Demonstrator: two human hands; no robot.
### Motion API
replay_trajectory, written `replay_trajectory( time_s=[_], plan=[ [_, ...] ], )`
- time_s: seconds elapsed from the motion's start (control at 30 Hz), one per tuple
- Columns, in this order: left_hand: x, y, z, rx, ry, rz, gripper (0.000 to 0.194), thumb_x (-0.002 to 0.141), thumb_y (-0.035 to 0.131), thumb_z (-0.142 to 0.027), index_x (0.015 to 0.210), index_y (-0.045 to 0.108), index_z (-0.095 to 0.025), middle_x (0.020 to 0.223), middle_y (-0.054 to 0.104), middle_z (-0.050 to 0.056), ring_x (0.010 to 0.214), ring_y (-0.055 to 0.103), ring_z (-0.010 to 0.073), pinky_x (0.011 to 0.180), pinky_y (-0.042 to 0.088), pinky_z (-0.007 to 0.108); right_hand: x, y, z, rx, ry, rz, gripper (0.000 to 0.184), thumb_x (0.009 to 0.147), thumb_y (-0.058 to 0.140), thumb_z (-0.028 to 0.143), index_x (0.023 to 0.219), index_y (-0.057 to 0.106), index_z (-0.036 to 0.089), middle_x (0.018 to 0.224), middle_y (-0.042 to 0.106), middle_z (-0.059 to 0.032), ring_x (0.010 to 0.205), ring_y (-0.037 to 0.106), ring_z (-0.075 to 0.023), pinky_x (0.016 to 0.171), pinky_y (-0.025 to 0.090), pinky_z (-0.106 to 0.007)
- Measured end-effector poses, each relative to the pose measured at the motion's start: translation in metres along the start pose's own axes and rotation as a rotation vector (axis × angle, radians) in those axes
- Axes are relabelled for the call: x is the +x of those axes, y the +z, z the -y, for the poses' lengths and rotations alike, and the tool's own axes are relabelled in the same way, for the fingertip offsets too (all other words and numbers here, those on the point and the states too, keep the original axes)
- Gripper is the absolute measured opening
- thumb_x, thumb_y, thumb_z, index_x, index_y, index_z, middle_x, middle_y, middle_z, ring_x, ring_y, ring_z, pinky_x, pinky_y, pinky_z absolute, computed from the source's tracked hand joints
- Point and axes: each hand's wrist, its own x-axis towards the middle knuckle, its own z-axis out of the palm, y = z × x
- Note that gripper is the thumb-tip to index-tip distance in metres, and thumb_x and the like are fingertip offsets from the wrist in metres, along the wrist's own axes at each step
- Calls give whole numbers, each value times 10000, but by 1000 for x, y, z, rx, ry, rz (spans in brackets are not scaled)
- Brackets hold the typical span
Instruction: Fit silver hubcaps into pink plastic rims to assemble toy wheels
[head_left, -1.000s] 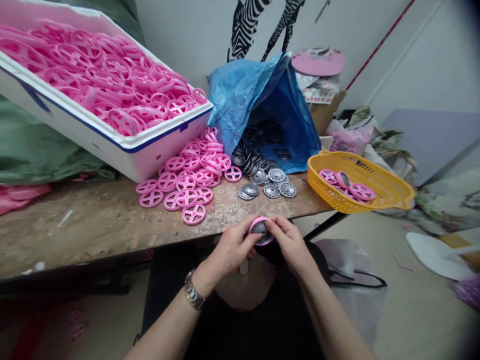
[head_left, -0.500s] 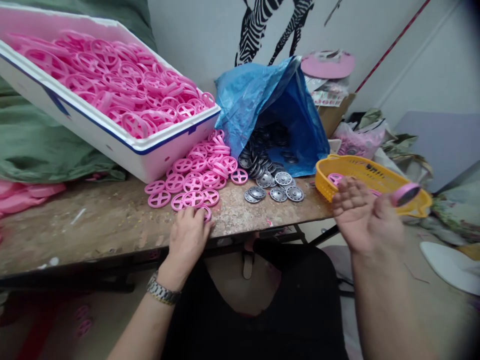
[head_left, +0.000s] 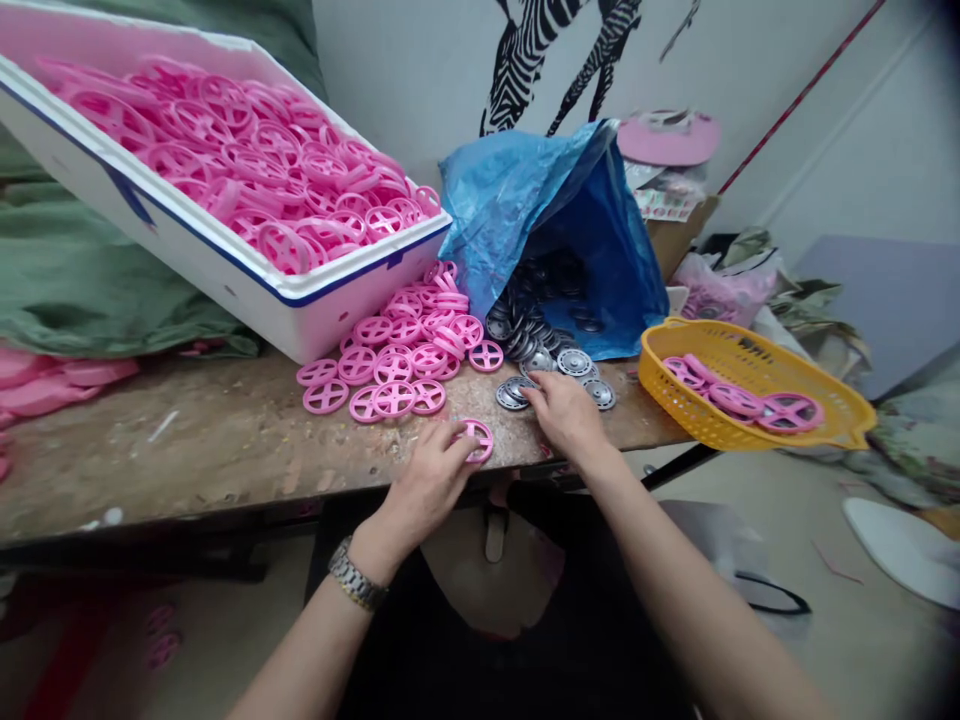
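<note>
"Pink wheel (head_left: 482,441): where?"
"At the front edge of the wooden table (head_left: 240,430), pinched in the left hand (head_left: 426,482)."
"And the right hand (head_left: 568,415)?"
"It touches a round grey disc (head_left: 511,397); can't tell if it's gripping. Crinkly blue bag (head_left: 510,195) behind."

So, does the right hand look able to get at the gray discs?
Likely yes: the right hand is at the gray discs with nothing visible between; the left hand, holding a pink wheel, is off to one side.

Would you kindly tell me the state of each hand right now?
Left hand: closed, holding a pink wheel.
Right hand: touching the grey discs; whether it grips one cannot be told.
</note>
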Motion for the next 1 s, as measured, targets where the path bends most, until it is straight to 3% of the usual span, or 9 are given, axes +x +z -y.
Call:
replay_trajectory(
  time_s=[0.17,0.3,0.43,0.5,0.6,0.7,0.83,1.0],
  plan=[
    [4,7,-3,148,-173,47,526,868,689,-423,1293,548,-145,1272,576,167,1203,510,342,1003,459,498,15,4,11,-278,76,146,371,969,529,416,1157,686,139,1158,692,-168,1130,591,-328,905,457,-400],
    [6,14,-5,204,-229,58,502,884,665,-413,1304,548,-163,1257,601,156,1180,528,336,977,458,492,20,1,13,-270,86,188,358,942,577,416,1179,676,166,1188,667,-157,1118,593,-310,874,455,-375],
    [7,19,-3,171,-212,-1,451,894,651,-370,1274,561,-145,1189,632,153,1158,547,333,997,454,506,23,3,5,-160,73,146,329,872,662,385,1129,684,180,1144,673,-141,1070,603,-289,864,445,-360],
    [6,21,-1,139,-198,-48,482,884,664,-362,1290,545,-133,1197,632,161,1155,557,337,1008,458,516,23,5,-1,-44,84,82,272,846,668,350,1063,686,187,1078,687,-112,1003,609,-266,830,437,-348],
    [3,23,2,69,-174,-123,544,883,667,-358,1340,494,-118,1262,610,185,1194,556,339,1023,469,511,20,6,-6,264,138,-18,154,824,641,355,851,658,204,823,663,-28,782,583,-203,721,409,-317],
    [2,22,3,12,-144,-182,574,889,662,-351,1366,460,-102,1289,598,208,1207,569,335,1023,486,500,9,-1,-3,667,198,-50,260,749,681,431,668,567,212,639,545,30,636,490,-151,640,374,-291],
    [3,20,1,-39,-84,-211,601,898,655,-335,1407,415,-126,1308,595,207,1219,585,329,1021,502,501,-16,-14,13,1079,411,106,358,669,753,533,718,605,211,655,559,35,574,447,-118,532,331,-252],
    [6,20,-9,-119,-1,-192,635,919,633,-319,1462,344,-160,1369,555,210,1291,549,317,1054,492,498,-42,-21,33,1276,513,235,442,554,858,547,714,637,200,709,635,13,625,541,-128,554,423,-246]
  ],
)
